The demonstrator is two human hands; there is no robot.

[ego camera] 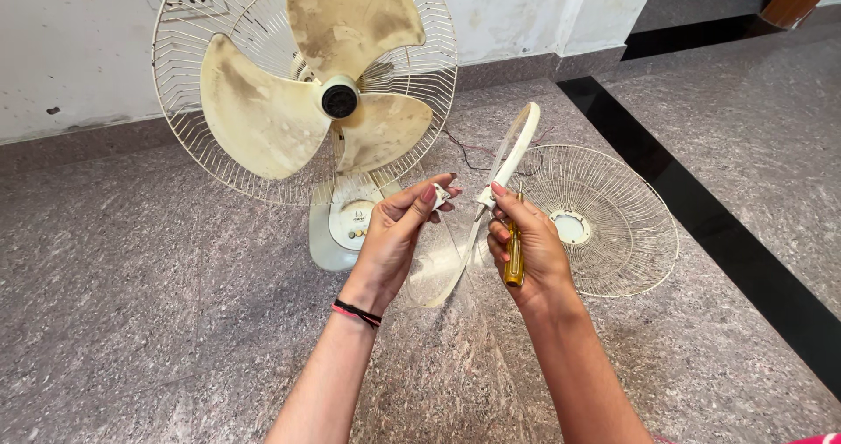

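Cream-coloured plastic, bent into a thin open ring band (504, 174), is what both hands have between them above the speckled grey stone floor (158, 321). The left hand (394, 234), with a red and black thread band (356, 313) at its wrist, pinches one small white end tab of the ring between thumb and fingertips (442, 188), the fingers curled tight on it. The right hand (524, 243) grips the other end of the ring with its upper fingers while the lower fingers clench a yellow-handled screwdriver (514, 256) against the palm (its tip cannot be made out). The ring loops upward past the hands and down below them toward the floor. Just behind the left hand stands a dusty cream table fan (337, 102) with three stained blades, its rear wire guard still on and its grey-white base (346, 229) resting on the floor near the white wall (79, 50). Beside the right hand, toward the black inlaid floor stripe (701, 225), a round cream wire front grille (604, 221) lies flat on the floor, apart from the fan.
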